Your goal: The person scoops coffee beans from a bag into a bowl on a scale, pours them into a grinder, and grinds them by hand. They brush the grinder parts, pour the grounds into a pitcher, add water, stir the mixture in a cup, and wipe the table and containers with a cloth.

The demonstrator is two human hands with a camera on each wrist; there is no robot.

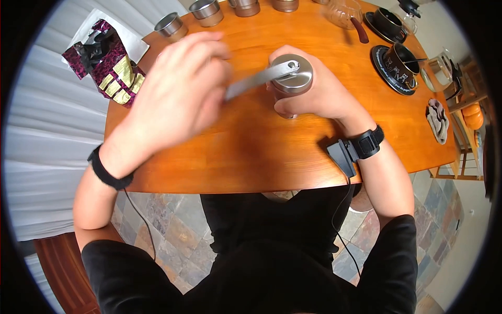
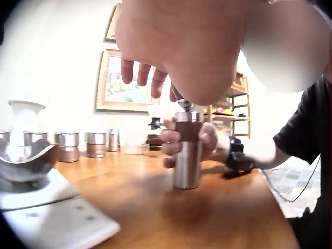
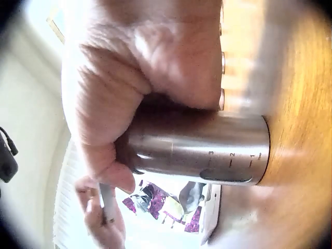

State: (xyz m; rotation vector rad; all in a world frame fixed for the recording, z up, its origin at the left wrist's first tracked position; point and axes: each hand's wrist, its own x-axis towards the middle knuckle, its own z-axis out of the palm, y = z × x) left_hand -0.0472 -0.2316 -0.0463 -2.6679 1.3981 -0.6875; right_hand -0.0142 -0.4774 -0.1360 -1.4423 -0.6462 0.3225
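Standing upright on the wooden table [image 1: 235,170], the metal hand grinder [image 2: 188,166] is in front of the person, near the middle of the tabletop. The right hand [image 1: 329,97] is clamped on the upper body, fingers and thumb wrapped round it; numbered marks show on the lower wall in the right wrist view. The crank arm [image 1: 256,82] extends from the lid toward the person's left. The left hand [image 1: 180,94], blurred in the head view, has its fingers curled round the outer end of the crank arm. Beyond the left hand, a purple patterned bag [image 1: 107,68] lies at the table's left edge. The left wrist view shows a dark curved dish [image 2: 26,168] on a white flat device [image 2: 62,218]. Metal cups [image 1: 205,11] line the far edge. To the right are a handled glass vessel [image 1: 342,14], black cups [image 1: 401,56] on saucers [image 1: 384,69] and a crumpled cloth [image 1: 437,121].
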